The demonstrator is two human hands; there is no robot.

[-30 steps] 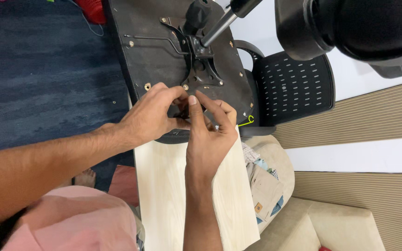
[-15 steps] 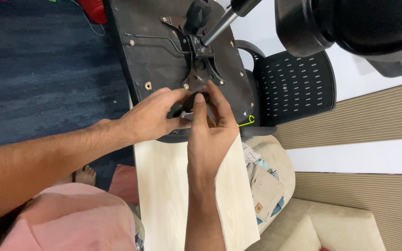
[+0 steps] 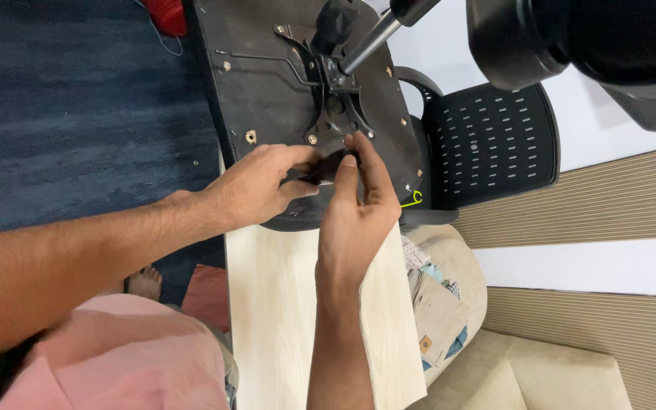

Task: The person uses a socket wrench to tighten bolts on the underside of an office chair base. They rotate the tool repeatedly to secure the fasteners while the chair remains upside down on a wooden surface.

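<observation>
Nearest me lies the pale wooden board [image 3: 298, 304], its long edges bare; my left hand [image 3: 256, 190] and right hand [image 3: 358, 212] pinch a small black part [image 3: 326, 167] together at the upturned black chair seat's underside [image 3: 267, 91]; beyond, its metal mounting plate [image 3: 335, 114] and gas cylinder [image 3: 370, 42]; a black mesh chair back [image 3: 495, 140] crowds the right.

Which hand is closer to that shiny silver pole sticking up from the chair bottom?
Right. The right hand reaches its fingers up to the black metal plate, just below the silver pole. The left hand sits lower and farther to the side.
</observation>
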